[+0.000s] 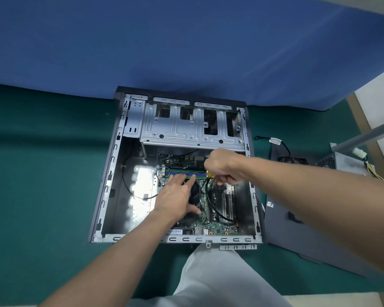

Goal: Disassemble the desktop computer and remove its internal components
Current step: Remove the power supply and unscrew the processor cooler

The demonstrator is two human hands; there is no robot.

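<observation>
Desktop computer case [108,185], an open grey metal tower, lay on its side on a dark green surface [42,173], its far end against a blue backdrop [186,41]. At the far end of the case a silver perforated metal drive cage [182,129] spanned its width. Left part of the interior: a bare, shiny metal floor crossed by a thin black wire [125,185]. Centre and right part: a green motherboard [220,227] lying flat inside the case, with a row of blue and green memory slots [186,172] toward the cage.

Left hand [177,196] lay flat on a black round cooler fan [195,193], fingers [192,178] straight and slightly apart, their tips touching the memory slots, thumb spread toward the near edge.

Right hand [222,167] hovered over the board just beside the left one, its fingers [226,179] curled tightly into a fist. A thick black cable with a yellow end [210,175] met the fist and looped toward the near edge of the board; whether the fingers clamped it could not be told.

Right of the case, on the green surface: a dark grey flat side panel [308,218], and beyond it a grey metal power supply box [341,162] trailing yellow and black wires [370,169]. A white-clad leg [220,280] filled the near foreground.
</observation>
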